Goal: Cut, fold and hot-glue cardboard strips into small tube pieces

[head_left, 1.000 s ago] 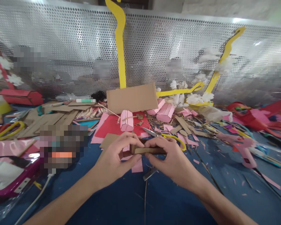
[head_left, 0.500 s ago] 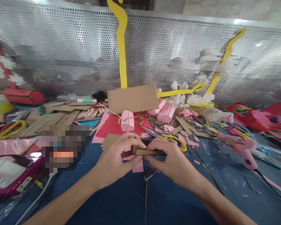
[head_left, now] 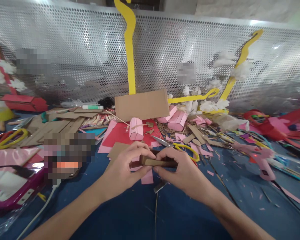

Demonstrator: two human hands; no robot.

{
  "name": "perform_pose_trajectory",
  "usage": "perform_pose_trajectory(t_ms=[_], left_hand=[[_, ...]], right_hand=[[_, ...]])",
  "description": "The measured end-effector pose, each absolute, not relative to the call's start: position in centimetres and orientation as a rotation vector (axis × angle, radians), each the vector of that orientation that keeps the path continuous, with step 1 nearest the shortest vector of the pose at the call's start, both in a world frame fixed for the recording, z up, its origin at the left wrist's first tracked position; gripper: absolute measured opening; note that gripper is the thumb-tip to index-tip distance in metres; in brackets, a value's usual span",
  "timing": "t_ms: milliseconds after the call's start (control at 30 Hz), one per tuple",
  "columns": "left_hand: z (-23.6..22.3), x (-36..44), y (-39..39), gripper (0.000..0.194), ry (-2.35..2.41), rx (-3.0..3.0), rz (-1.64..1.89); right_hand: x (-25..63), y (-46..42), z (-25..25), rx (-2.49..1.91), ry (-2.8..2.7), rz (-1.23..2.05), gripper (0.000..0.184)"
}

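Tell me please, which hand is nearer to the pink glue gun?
Right. The right hand holds the small cardboard piece, with the pink glue gun off to its right, not touching. The left hand, on that piece's left side, is farther away.

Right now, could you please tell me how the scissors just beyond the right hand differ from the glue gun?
The scissors have yellow handles and bare metal blades, while the glue gun is pink with a small red light. The glue gun trails a dark cord; the scissors have none. The scissors lie close to the right hand, whereas the glue gun sits farther right. Neither is being held.
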State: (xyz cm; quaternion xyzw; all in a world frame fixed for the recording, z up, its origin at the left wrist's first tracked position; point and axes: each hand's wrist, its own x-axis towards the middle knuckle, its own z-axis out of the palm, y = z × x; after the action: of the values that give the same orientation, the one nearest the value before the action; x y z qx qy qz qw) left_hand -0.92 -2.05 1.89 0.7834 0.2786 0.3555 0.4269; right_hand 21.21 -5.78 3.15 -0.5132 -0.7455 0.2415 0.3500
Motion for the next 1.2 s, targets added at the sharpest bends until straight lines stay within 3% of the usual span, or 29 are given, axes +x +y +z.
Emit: perform_pose_trajectory(t_ms=[600, 767, 1200], left_hand=[[1.1, -0.6, -2.1, 0.02, 0.755, 1.988, 0.954], [0.5, -0.2, -2.1, 0.031, 0.737, 1.898, 0.972], [0.8, -0.1, -2.2, 0.031, 0.711, 1.834, 0.922]], right_hand=[[21.1, -5.9, 3.3, -1.269, -1.918, 0.652, 0.005], [20.8, -6.0, 3.3, -1.24, -1.915, 0.622, 0.008], [20.8, -5.8, 3.1, -1.281, -1.944, 0.672, 0.007]])
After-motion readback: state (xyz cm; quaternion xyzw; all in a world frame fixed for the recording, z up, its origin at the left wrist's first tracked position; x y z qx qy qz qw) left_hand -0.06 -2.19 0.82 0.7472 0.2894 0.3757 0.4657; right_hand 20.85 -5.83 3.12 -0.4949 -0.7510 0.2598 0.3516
